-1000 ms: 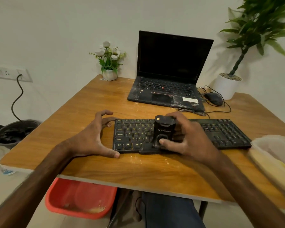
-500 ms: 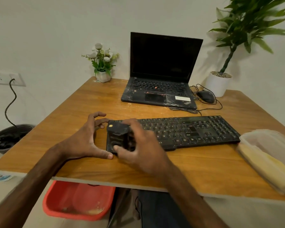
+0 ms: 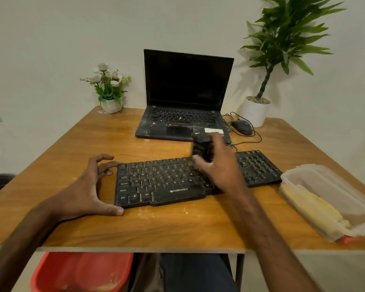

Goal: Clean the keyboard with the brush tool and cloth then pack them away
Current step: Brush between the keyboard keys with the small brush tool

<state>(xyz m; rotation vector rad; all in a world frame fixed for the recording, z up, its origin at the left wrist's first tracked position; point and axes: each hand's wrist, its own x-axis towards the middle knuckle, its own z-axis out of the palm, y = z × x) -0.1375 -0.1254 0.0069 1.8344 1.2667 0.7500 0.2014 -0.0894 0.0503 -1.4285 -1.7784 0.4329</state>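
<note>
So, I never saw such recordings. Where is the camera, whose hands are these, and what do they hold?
No machine here: a person wears one camera on the head, looking down at their own hands. The left hand holds the left end of the black keyboard between thumb and fingers. The right hand grips a black brush tool, blurred, over the keys. On the wooden table also stand a laptop, a mouse, a small flower pot, and a clear plastic box with something yellow inside.

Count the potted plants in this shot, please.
2. A small flower pot stands back left on the table, beside the laptop. A tall leafy plant stands at the back right corner, behind the mouse. None looks hidden.
</note>
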